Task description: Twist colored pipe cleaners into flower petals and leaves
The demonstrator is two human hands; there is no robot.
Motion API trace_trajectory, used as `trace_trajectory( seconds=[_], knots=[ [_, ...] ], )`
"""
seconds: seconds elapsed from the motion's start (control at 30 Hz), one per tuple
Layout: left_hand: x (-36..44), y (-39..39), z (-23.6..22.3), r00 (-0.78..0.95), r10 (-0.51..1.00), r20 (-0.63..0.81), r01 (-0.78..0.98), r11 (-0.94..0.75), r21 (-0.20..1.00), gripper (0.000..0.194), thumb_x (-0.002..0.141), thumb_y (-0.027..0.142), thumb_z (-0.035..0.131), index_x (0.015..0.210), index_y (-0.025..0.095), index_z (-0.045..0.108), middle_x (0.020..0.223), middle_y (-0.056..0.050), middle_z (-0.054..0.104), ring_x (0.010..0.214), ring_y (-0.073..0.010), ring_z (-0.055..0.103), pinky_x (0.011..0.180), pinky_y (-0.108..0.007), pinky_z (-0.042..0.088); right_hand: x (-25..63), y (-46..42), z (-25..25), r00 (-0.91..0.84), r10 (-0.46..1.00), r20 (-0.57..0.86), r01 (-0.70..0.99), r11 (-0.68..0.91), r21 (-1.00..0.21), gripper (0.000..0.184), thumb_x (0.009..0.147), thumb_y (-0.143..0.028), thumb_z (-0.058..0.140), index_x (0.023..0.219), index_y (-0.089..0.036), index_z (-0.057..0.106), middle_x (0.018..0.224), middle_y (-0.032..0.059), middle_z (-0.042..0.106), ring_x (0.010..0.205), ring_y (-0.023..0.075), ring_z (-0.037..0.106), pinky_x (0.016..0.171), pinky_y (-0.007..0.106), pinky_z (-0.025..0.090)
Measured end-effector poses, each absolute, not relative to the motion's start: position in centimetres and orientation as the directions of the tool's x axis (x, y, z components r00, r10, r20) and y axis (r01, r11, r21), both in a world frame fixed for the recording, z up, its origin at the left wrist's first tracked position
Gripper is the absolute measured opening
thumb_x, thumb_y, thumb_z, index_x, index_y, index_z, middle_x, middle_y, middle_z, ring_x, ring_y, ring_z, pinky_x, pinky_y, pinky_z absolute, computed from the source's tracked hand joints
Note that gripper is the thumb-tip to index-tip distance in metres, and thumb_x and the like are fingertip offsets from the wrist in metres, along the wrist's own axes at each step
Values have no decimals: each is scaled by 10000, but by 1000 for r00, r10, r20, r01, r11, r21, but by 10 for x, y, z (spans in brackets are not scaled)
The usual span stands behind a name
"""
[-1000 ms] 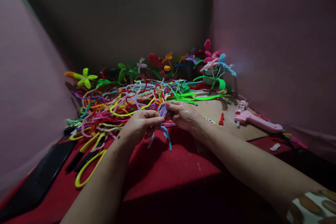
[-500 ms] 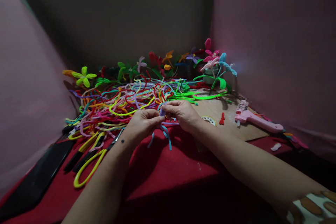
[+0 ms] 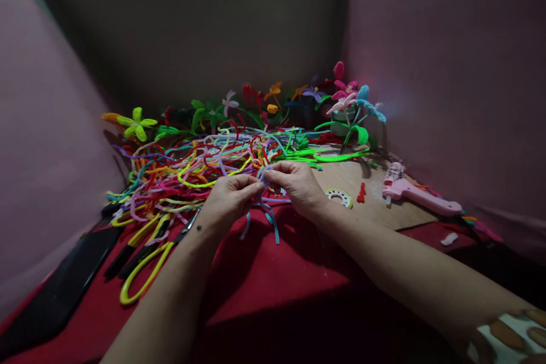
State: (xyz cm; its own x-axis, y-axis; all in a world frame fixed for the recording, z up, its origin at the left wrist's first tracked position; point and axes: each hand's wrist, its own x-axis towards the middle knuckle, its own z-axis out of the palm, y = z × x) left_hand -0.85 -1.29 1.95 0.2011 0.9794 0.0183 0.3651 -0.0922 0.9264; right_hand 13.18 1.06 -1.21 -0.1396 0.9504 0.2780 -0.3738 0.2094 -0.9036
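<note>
Between my two hands is a purple pipe cleaner (image 3: 265, 177), pinched over the front edge of a pile of pipe cleaners. My left hand (image 3: 232, 196) grips its lower side with thumb and forefinger. On the other side my right hand (image 3: 296, 185) pinches it a little higher, fingers curled. Fingertips cover much of the piece, so its full shape is hidden. Just below the hands, light-blue pipe cleaner pieces (image 3: 272, 224) lie on the red cloth (image 3: 273, 278). The many-coloured pipe cleaner pile (image 3: 205, 162) spreads behind and to the left.
Yellow-handled scissors (image 3: 147, 281) and pliers (image 3: 132, 244) lie at left beside a black flat object (image 3: 60, 290). At right, a pink glue gun (image 3: 420, 193) and a white tape roll (image 3: 339, 197) rest on a brown board (image 3: 384, 219). Pipe cleaner flowers (image 3: 136, 124) stand along the back.
My left fingertips have slid slightly left and up along the purple pipe cleaner. My right hand keeps its pinch nearly in place; more of the tape roll shows.
</note>
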Motion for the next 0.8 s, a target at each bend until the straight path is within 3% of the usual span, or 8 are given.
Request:
trace_trajectory(
  seconds=[0.1, 0.33, 0.53, 0.8],
  knots=[
    [-7, -13, 21, 199, 979, 48, 396, -125, 910, 272, 677, 389, 591, 586, 139, 532, 414, 73, 358, 368, -37, 253, 384, -192, 195, 132, 11, -13, -168, 944, 282, -396, 198, -897, 173, 630, -298, 646, 639, -128, 609, 552, -19, 568, 483, 64, 451, 496, 215, 356],
    [-2, -10, 17, 229, 966, 117, 479, -216, 850, 293, 661, 406, 587, 588, 126, 545, 517, 37, 463, 471, -60, 354, 450, -190, 279, 131, 15, -18, -131, 970, 204, -449, 125, -885, 167, 591, -264, 678, 610, -123, 591, 507, -23, 553, 429, 55, 432, 451, 207, 321],
    [-2, -9, 13, 190, 962, 195, 553, -269, 789, 258, 676, 376, 554, 587, 134, 545, 531, 30, 495, 504, -81, 416, 494, -199, 332, 131, 15, -19, -195, 952, 237, -438, 132, -889, 184, 608, -288, 680, 643, -125, 604, 548, -17, 564, 462, 59, 447, 480, 216, 341],
    [-11, -12, 20, 301, 953, -46, 348, -65, 935, 267, 677, 380, 611, 732, 119, 599, 463, 61, 399, 377, -33, 276, 371, -177, 187, 134, 16, -17, -197, 954, 227, -419, 127, -899, 203, 591, -286, 694, 634, -118, 589, 554, -8, 580, 422, 50, 425, 434, 206, 316]
  ],
)
